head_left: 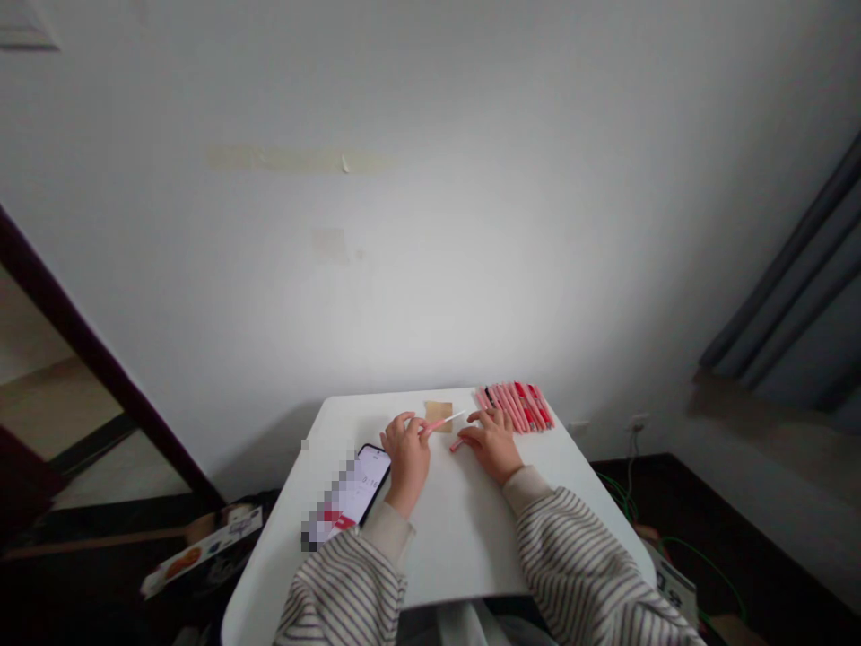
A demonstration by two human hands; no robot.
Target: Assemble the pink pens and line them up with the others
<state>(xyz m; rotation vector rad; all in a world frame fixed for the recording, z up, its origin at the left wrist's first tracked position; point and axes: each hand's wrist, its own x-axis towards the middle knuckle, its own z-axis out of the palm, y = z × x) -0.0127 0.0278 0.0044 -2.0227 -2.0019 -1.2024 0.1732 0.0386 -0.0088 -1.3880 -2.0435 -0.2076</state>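
Observation:
My left hand (408, 453) is closed around a slim pink pen-like stick (439, 423). A thin white end of it points up and to the right, towards my other hand. My right hand (496, 444) pinches a short pink piece (456, 444), perhaps a cap, low over the white table (457, 538). The two held pieces are apart. Behind my fingers lies a small tan square (439, 412), partly covered by the stick. Just beyond my right hand, several pink and red pen-like sticks (517, 406) lie side by side in a row.
A phone (356, 489) with a lit screen lies left of my left hand, partly blurred out. The table's far edge stands near a white wall (430, 269). Green cables (622, 495) run on the floor to the right, and a box (202, 552) sits at the lower left.

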